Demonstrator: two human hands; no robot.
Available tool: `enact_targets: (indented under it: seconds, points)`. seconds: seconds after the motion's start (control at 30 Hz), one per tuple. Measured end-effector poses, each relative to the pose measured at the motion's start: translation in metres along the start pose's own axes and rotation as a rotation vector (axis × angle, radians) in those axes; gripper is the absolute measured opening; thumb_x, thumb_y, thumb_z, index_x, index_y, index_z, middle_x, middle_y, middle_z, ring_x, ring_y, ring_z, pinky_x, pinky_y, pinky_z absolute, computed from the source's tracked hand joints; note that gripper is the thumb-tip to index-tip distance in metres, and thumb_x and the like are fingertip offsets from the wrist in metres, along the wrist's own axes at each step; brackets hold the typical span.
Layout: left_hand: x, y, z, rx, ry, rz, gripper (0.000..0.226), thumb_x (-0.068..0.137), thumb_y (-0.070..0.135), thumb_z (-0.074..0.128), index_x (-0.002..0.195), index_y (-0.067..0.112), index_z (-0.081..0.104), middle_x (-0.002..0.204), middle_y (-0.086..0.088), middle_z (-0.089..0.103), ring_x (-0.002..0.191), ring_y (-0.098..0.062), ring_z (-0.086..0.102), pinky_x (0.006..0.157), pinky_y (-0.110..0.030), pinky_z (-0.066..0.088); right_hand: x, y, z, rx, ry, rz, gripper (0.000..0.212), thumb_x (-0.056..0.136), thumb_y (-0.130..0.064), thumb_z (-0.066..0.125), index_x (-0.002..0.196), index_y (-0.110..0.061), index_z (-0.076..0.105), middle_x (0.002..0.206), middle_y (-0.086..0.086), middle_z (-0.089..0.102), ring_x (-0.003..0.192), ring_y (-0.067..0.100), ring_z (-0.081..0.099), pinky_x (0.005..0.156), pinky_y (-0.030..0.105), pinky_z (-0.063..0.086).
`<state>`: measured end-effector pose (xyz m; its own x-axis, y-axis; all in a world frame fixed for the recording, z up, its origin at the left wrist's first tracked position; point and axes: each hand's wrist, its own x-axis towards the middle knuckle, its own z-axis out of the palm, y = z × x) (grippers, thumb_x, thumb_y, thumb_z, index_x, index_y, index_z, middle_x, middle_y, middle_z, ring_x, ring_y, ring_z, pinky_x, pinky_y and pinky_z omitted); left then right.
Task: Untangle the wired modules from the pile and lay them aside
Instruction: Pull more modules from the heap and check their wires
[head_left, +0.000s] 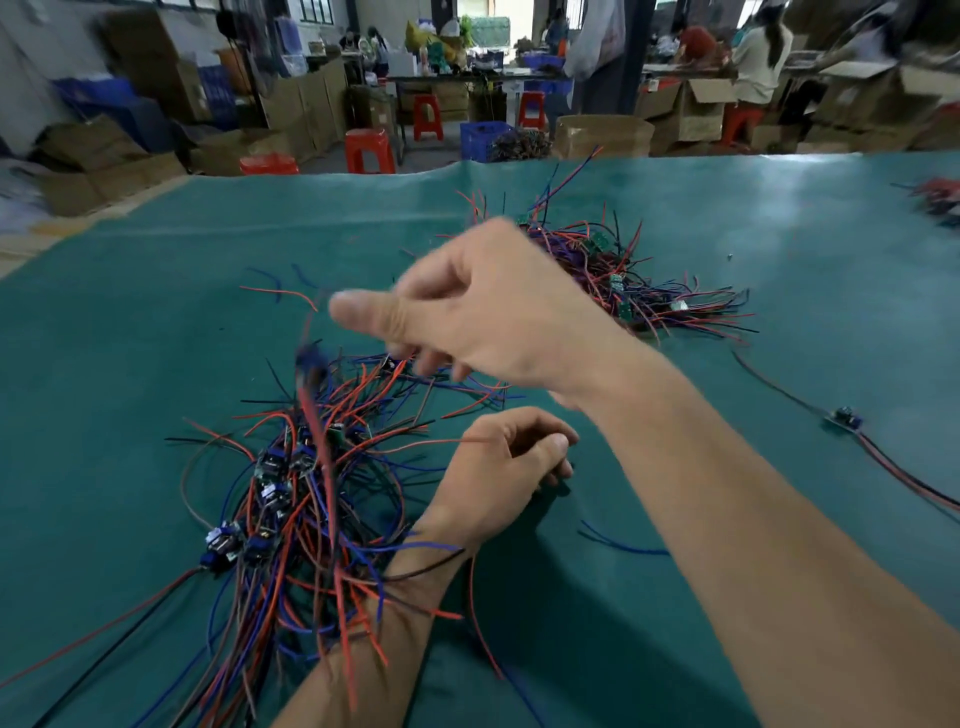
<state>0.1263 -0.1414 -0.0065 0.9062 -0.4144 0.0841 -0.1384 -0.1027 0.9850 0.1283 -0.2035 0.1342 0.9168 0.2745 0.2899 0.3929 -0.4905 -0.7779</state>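
Bench (156, 312): covered in a green mat that carries all the wiring.
Near pile (301, 493): tangle of red, blue and black wires with small blue modules, lying at lower left; its loose wire ends fan toward the near edge and drape over the left forearm.
Far pile (623, 280): second heap of wired modules, further back and right of centre, wire ends spreading to the right.
Single module (844, 418): lies alone at the right, well apart from both piles; its wires run along the bench toward the near right, long axis diagonal.
Left hand (498, 467): rests beside the near pile, fingers curled; it seems to pinch a thin red wire, but the grip is not plain.
Right hand (493, 312): raised above the bench between the piles, thumb out to the left, fingers bent downward; blurred, so whether it holds a wire cannot be told.
Blurred module (311, 364): hangs in the air left of the right hand, wires trailing down into the near pile, long axis near upright.
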Motion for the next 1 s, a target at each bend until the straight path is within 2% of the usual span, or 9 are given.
enact_targets:
  seconds: [0.1,0.2,0.27,0.37,0.47,0.57,0.77,0.87,1.0]
  points:
    - [0.002,0.0,-0.001,-0.03,-0.008,-0.008,0.024,0.097,0.002,0.055,0.087,0.019,0.068,0.065,0.004,0.069,0.055,-0.005,0.055,0.051,-0.016,0.042,0.012,0.052,-0.017,-0.397,0.093,0.158,0.047,0.087,-0.06,0.069,0.079,-0.014,0.078,0.073,0.001,0.076,0.072,0.015,0.071,0.067,0.029,0.054]
    - [0.002,0.001,0.0,-0.068,-0.014,-0.014,0.021,0.097,-0.002,0.054,0.091,0.013,0.068,0.066,0.001,0.067,0.054,-0.006,0.055,0.052,-0.013,0.042,0.003,0.111,-0.04,-0.658,0.246,0.393,0.021,0.086,-0.036,0.077,0.103,-0.026,0.073,0.113,0.005,0.07,0.107,0.027,0.065,0.094,0.036,0.052]
    - [0.001,0.002,0.001,-0.09,-0.018,-0.013,0.021,0.097,-0.005,0.053,0.093,0.009,0.068,0.067,-0.005,0.066,0.053,-0.004,0.055,0.053,-0.011,0.043,-0.01,0.141,-0.046,-0.674,0.22,0.505,0.022,0.085,-0.031,0.08,0.102,-0.03,0.065,0.118,0.006,0.063,0.108,0.03,0.06,0.091,0.039,0.05]
    - [0.001,0.003,0.0,-0.073,-0.017,-0.019,0.019,0.097,-0.004,0.053,0.096,0.006,0.068,0.068,-0.006,0.066,0.052,-0.005,0.055,0.052,-0.011,0.042,-0.022,0.162,-0.053,-0.622,0.281,0.477,0.022,0.083,-0.024,0.082,0.086,-0.032,0.061,0.096,-0.002,0.068,0.096,0.027,0.063,0.078,0.032,0.046]
    - [0.001,0.003,0.0,-0.066,-0.011,-0.025,0.017,0.097,-0.004,0.053,0.098,0.003,0.068,0.069,-0.006,0.066,0.053,-0.006,0.056,0.052,-0.012,0.043,-0.028,0.158,-0.067,-0.351,0.402,0.475,0.021,0.077,-0.014,0.085,0.086,-0.023,0.069,0.077,-0.006,0.072,0.077,0.017,0.067,0.076,0.03,0.051]
    - [0.001,0.004,0.0,-0.073,-0.005,-0.03,0.016,0.097,-0.005,0.052,0.101,-0.002,0.068,0.068,-0.005,0.066,0.052,-0.005,0.056,0.053,-0.012,0.043,-0.041,0.134,-0.084,0.189,0.502,0.495,0.017,0.078,-0.002,0.08,0.088,-0.013,0.07,0.074,0.006,0.073,0.057,0.016,0.064,0.06,0.032,0.051]
    - [0.0,0.005,-0.001,-0.066,0.013,-0.025,0.015,0.099,-0.001,0.053,0.099,0.001,0.068,0.069,-0.005,0.067,0.055,-0.008,0.055,0.054,-0.014,0.043,-0.071,0.093,-0.083,1.247,0.438,0.385,0.036,0.074,-0.013,0.068,0.109,-0.006,0.073,0.088,0.001,0.072,0.063,0.01,0.064,0.054,0.016,0.046]
    - [-0.001,0.007,0.001,-0.121,0.026,-0.025,0.02,0.103,0.008,0.05,0.096,0.002,0.067,0.067,-0.007,0.066,0.053,-0.01,0.054,0.052,-0.017,0.042,-0.081,0.093,-0.052,1.345,0.328,0.406,0.042,0.08,-0.012,0.065,0.12,-0.003,0.068,0.09,0.002,0.072,0.066,0.011,0.066,0.057,0.017,0.052]
    - [0.0,0.01,0.002,-0.258,0.047,-0.047,0.034,0.106,0.028,0.044,0.085,0.014,0.067,0.065,-0.009,0.066,0.05,-0.012,0.055,0.05,-0.022,0.041,-0.083,0.104,-0.019,1.113,0.313,0.461,0.035,0.08,-0.004,0.066,0.114,-0.004,0.07,0.082,0.002,0.068,0.069,0.016,0.07,0.06,0.021,0.057]
